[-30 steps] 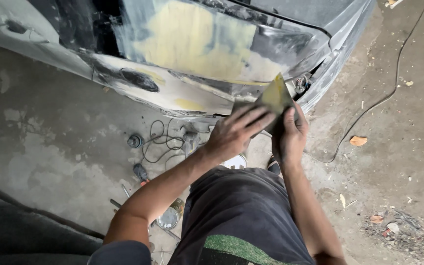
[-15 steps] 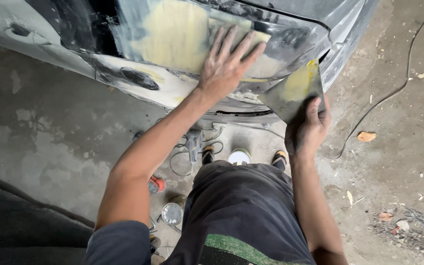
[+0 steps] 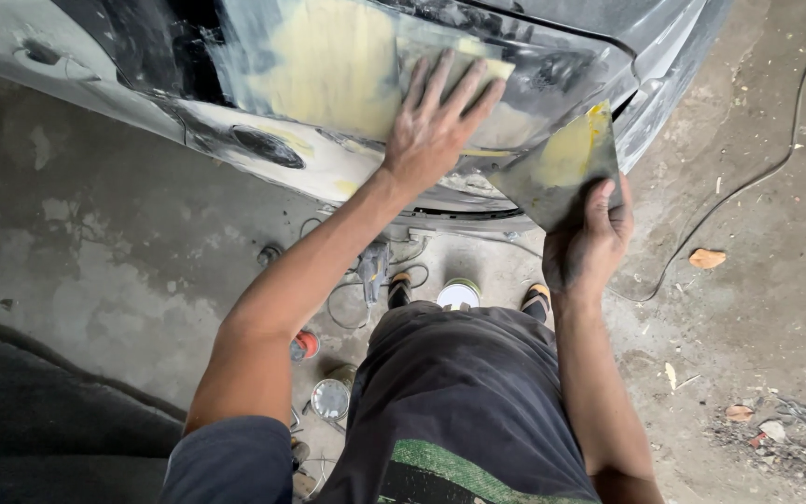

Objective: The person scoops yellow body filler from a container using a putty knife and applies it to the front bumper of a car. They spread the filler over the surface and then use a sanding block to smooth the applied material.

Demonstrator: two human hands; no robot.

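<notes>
My left hand point(image 3: 436, 126) lies flat with fingers spread on a grey car body panel point(image 3: 188, 37), pressing on a yellow patch of filler point(image 3: 333, 65). My right hand point(image 3: 591, 245) grips the lower corner of a flat metal board point(image 3: 557, 168) smeared with yellow filler, held just to the right of the left hand and close to the panel's lower edge. A thin strip of something pale shows under the left fingertips; I cannot tell what it is.
On the concrete floor between my feet stands a small open tin point(image 3: 459, 294). Another tin point(image 3: 331, 399), a red-capped container point(image 3: 304, 344) and a power tool with coiled cable point(image 3: 372, 271) lie to the left. A black cable point(image 3: 748, 182) and dry leaves point(image 3: 707, 258) lie at the right.
My left hand left the board near my right hand and went up onto the yellow patch on the panel, where it now rests flat. The right hand raised the board toward the panel.
</notes>
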